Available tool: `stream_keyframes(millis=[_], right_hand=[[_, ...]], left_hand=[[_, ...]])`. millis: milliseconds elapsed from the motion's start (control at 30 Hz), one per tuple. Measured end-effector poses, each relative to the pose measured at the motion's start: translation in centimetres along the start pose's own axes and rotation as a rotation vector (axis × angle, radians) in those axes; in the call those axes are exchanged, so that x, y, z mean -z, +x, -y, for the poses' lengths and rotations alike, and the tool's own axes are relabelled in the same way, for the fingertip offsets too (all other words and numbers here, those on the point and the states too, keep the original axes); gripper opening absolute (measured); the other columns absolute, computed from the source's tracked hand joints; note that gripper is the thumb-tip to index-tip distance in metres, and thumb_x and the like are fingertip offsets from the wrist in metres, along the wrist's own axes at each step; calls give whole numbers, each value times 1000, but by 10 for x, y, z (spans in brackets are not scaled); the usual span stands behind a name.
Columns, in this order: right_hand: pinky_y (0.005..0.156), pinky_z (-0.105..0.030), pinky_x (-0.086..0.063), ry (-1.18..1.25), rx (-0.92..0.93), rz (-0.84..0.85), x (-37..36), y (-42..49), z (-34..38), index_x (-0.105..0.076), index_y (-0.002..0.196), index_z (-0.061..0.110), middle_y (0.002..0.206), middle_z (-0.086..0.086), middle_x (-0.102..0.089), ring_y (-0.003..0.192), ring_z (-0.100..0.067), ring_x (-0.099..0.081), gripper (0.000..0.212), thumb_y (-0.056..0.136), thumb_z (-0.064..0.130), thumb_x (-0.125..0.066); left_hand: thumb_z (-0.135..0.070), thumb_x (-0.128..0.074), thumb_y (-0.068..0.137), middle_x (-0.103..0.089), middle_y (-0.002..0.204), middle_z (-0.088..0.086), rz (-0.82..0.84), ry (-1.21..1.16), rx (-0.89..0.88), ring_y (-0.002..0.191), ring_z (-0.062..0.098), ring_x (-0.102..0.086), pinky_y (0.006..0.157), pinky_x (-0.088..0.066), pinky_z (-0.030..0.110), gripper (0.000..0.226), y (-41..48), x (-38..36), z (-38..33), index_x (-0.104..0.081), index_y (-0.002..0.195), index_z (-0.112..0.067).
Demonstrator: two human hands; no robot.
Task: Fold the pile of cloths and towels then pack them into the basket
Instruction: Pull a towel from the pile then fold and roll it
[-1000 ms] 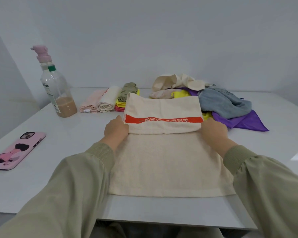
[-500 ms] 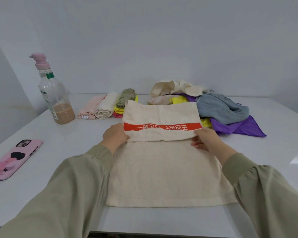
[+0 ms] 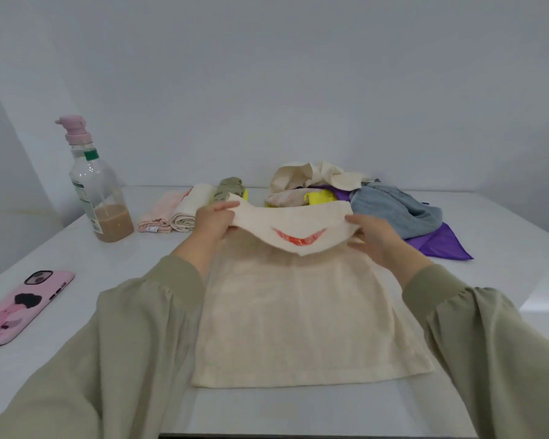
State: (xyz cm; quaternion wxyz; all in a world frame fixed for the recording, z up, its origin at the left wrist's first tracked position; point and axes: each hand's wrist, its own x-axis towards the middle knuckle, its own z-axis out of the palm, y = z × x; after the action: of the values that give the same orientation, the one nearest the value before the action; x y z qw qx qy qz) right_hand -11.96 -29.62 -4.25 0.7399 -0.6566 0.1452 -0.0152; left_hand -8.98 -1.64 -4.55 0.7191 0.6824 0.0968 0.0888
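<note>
While everything in view is carried by the white table (image 3: 108, 280), no basket is to be seen on it. Its near half is largely covered by the cream towel (image 3: 301, 318), which is spread flat with its near hem by the table's front edge; the far part is raised off the flat layer and sags in the middle. Behind the towel the unfolded pile (image 3: 346, 188) is heaped, a grey-blue towel (image 3: 396, 210) and a purple cloth (image 3: 441, 245) among it, and to its left a row of folded cloths (image 3: 184, 210) is laid. Farther left a clear bottle (image 3: 108, 217) of brown liquid is stood, with a pink phone (image 3: 23, 305) lying nearer.

The raised part is held at both ends: its left end is pinched by the left hand (image 3: 214, 218), its right end is grasped by the right hand (image 3: 373, 236). A fold of this towel is judged to be in hand, with much of the pile yet to be done. For a clean fold the two ends should be kept level and drawn gently apart, so that the sag is taken out before the edge is laid down. Side edges should be matched to those below — the red stripe (image 3: 298, 239), small as it is, can serve as a check for squareness.
</note>
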Motion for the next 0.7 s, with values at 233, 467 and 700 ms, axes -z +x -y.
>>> stream_keyframes(millis=[233, 467, 700], right_hand=[[60, -27, -58, 135, 357, -281, 10, -75, 16, -72, 78, 18, 102, -10, -64, 78, -20, -65, 26, 86, 4, -51], [53, -22, -57, -4, 156, -312, 31, -102, -38, -67, 96, 5, 101, -14, -63, 52, -18, -61, 22, 91, -3, -47], [57, -33, -56, -405, 349, -303, 57, -162, -78, -70, 96, 11, 75, -13, -67, 56, -24, -64, 32, 84, 0, -42]], left_hand=[[8, -42, 91, -63, 78, 6, 9, -365, 19, 70, 13, -62, 52, -55, 19, 27, -84, 12, -35, -63, 82, -7], [9, -41, 90, -60, 110, 18, -121, -348, 137, 80, 20, -61, 53, -56, 23, 27, -130, 32, 19, -67, 91, 0], [5, -44, 83, -67, 100, 6, -62, 277, -34, 76, 16, -61, 51, -49, 21, 37, -185, 70, 64, -73, 93, -16]])
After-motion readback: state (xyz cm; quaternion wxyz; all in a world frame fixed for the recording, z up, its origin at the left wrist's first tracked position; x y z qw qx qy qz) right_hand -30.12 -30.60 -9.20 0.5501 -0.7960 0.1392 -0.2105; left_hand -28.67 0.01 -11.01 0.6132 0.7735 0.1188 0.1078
